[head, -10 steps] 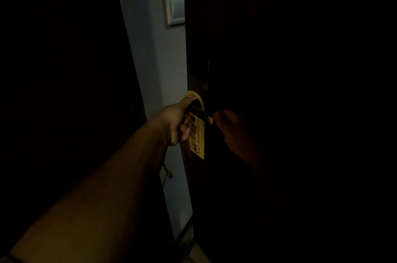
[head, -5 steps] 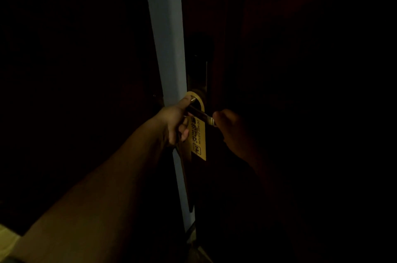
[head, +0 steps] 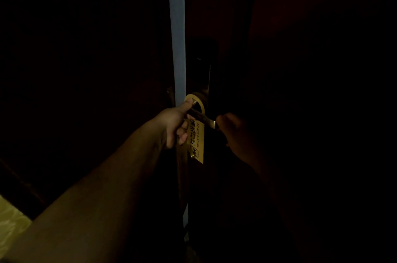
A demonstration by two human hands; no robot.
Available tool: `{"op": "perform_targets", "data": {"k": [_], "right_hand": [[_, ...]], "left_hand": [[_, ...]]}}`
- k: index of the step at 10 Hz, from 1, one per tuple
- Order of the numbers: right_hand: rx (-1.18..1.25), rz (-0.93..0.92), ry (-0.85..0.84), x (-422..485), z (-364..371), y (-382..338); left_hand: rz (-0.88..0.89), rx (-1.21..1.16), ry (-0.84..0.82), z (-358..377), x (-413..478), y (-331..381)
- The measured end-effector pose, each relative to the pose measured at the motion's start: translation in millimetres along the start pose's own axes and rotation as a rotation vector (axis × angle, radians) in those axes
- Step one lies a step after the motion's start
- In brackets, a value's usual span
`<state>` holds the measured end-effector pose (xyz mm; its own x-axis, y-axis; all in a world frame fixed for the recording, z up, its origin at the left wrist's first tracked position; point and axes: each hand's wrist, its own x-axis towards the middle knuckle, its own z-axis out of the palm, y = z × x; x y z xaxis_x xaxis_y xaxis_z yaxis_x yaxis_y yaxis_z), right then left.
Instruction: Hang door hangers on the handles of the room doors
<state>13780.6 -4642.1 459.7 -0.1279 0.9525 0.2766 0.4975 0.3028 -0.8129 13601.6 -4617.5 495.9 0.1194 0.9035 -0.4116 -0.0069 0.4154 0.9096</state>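
A yellow "do not disturb" door hanger [head: 196,140] hangs with its loop around the metal lever handle [head: 203,119] of a dark door [head: 279,69]. My left hand [head: 175,125] pinches the hanger near its loop, thumb on top and fingers curled behind the card. My right hand [head: 233,131] is in deep shadow, curled at the free end of the lever. A dark lock plate [head: 203,65] rises above the handle.
A pale strip of wall [head: 177,48] shows through the narrow gap at the door's edge. The latch bolt [head: 193,156] sticks out of the door edge below the hanger. A patch of light floor [head: 10,224] lies at the lower left. Everything else is dark.
The pale gap beside the door has narrowed, and the wall switch has gone from view. Both hands stay at the handle, the hanger still on the lever.
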Motion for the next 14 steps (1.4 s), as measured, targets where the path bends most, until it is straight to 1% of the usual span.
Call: {"op": "perform_targets", "data": {"k": [2, 3, 4, 5, 6, 7, 8, 9, 10, 11, 12, 13, 14], "right_hand": [[0.073, 0.021, 0.015, -9.4, 3.3, -11.7], [0.044, 0.024, 0.01, -10.1, 5.6, -10.6], [0.079, 0.075, 0.005, -9.6, 4.8, -11.4], [0.133, 0.082, 0.028, -12.8, 3.6, -14.6], [0.096, 0.103, 0.024, -15.8, 7.6, -17.7], [0.122, 0.094, 0.039, -19.8, 10.9, -22.4], [0.237, 0.132, 0.073, -29.3, 13.4, -29.4], [0.216, 0.143, 0.082, -37.2, 15.7, -34.1], [0.063, 0.175, 0.064, -49.3, 9.3, -49.5], [-0.023, 0.152, 0.125, -71.0, 0.0, -77.0], [0.008, 0.116, 0.127, -98.7, -0.1, -107.6], [-0.101, 0.231, 0.126, -127.9, 5.6, -138.6], [-0.049, 0.258, 0.228, -160.6, 11.3, -155.4]], "left_hand": [[0.03, 0.04, 0.038, -4.6, -12.1, -6.4], [0.029, 0.041, 0.069, -7.0, -16.6, -8.9], [0.028, 0.037, 0.086, -4.4, -23.7, -7.9], [0.028, 0.02, 0.106, -0.1, -31.3, -7.5], [0.038, 0.001, 0.117, 6.2, -39.5, -11.1], [0.048, -0.039, 0.126, 11.3, -52.0, -16.3], [0.115, -0.048, 0.13, 12.2, -66.9, -19.4], [0.164, -0.056, 0.099, 10.1, -85.7, -20.4], [0.206, -0.088, 0.047, 4.7, -103.2, -20.3], [0.266, -0.068, 0.033, -2.8, -122.3, -17.1], [0.335, -0.06, -0.021, -14.1, -142.0, -14.9], [0.315, -0.054, -0.064, -26.6, -163.3, -18.3], [0.253, -0.088, -0.15, -39.8, -175.7, -28.1]]}}
